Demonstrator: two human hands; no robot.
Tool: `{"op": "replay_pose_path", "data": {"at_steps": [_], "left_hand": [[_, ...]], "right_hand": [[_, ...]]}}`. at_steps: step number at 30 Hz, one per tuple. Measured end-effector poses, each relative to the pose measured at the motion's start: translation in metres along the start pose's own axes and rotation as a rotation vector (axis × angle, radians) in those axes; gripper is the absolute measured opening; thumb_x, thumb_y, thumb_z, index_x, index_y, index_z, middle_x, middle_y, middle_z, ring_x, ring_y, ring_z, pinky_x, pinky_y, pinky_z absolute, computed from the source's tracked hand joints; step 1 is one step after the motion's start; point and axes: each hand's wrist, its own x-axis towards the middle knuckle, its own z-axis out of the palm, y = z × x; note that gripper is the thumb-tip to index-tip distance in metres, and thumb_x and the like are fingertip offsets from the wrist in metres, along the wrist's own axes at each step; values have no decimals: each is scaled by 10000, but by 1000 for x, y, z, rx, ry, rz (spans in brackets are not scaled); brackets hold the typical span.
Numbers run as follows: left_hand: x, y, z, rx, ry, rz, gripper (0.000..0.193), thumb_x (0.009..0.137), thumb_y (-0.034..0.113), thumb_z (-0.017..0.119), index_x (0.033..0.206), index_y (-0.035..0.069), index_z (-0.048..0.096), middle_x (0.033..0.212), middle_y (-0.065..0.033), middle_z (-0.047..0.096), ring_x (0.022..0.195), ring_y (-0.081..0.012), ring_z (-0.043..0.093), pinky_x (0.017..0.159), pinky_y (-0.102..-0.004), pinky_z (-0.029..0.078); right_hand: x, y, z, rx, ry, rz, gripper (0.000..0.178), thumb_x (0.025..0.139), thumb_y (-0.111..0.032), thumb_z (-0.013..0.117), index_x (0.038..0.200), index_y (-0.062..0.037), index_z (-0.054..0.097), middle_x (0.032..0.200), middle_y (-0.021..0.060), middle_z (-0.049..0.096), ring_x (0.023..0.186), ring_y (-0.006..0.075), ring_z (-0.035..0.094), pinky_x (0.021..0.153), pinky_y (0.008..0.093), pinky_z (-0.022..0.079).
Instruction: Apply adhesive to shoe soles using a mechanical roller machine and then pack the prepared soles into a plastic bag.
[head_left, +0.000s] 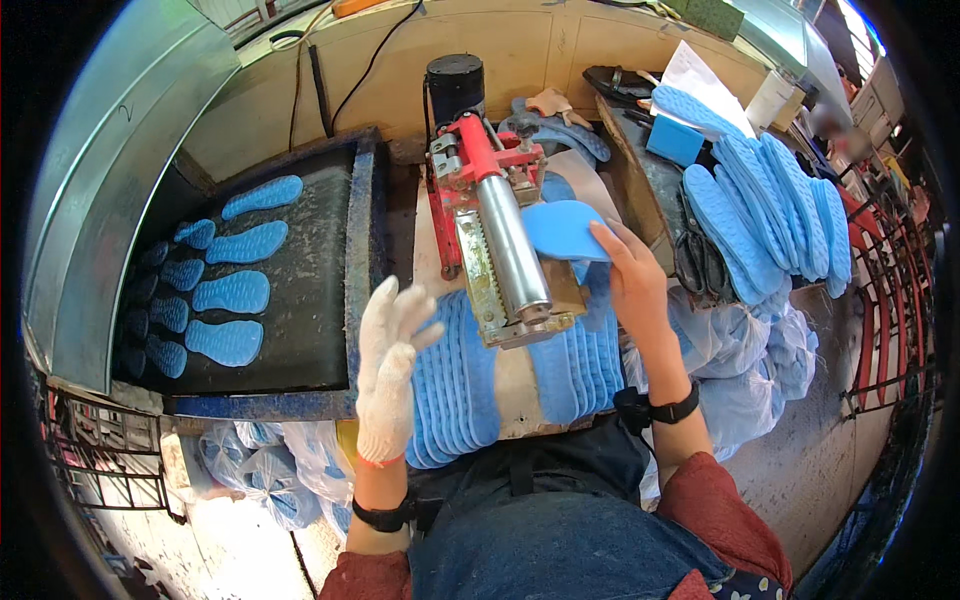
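Note:
A light-blue shoe sole (562, 228) is pinched in my bare right hand (637, 275), with its other end against the steel roller (514, 250) of a small red-framed machine (478, 150). How far the sole reaches under the roller is hidden. My left hand (390, 350), in a white knit glove, is raised with fingers apart and nothing in it, left of the machine. Just beside it, overlapping blue soles (462, 400) lie in a row in front of the machine. A second row of soles (580, 365) lies below my right hand.
On the left, a dark conveyor belt (310, 310) carries several blue soles (228, 292) into a metal housing (130, 150). At right, a side table holds piled soles (770, 210), black-handled scissors (692, 250) and a blue box (675, 140). Plastic bags of soles (740, 350) sit below.

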Motion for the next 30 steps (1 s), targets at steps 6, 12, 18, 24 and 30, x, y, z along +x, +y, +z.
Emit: {"op": "replay_pose_path", "data": {"at_steps": [6,12,18,24,30], "left_hand": [[60,-23,30,18,-120,197,837,893,536,477,1470,18,161,1479,-190,273,1344,-305,315,1098,-440,245],[81,-59,18,517,-220,421,640,976,375,326,1461,-16,179,1482,-198,251,1383,-298,235,1128,-354,174],[50,-81,-4,-84,-205,-209,707,985,547,195,1472,39,129,1434,-185,328,1332,-265,327,1115,-384,253],[1,-70,-24,-270,-120,-405,578,999,473,324,1392,54,383,1372,-46,446,1171,-163,487,1016,-322,385],[-31,-33,-51,-632,347,-720,537,987,465,369,1292,47,510,1208,-39,578,1062,-155,549,958,-305,432]], "right_hand": [[-8,-5,12,165,-143,-69,441,822,13,568,1238,-135,575,1202,128,591,975,301,610,841,358,494],[-50,10,-7,571,193,415,256,952,-74,486,1199,-35,541,1015,70,646,835,125,592,720,256,469],[-110,12,29,843,-244,852,240,992,-172,433,1154,-21,525,886,76,644,720,120,580,636,244,456],[-139,-32,117,641,-731,784,323,964,-205,504,1178,35,482,952,151,659,859,227,649,710,323,500],[-137,-66,157,320,-243,236,660,734,-235,781,1207,100,465,1117,270,587,1019,408,580,869,406,464]]}}
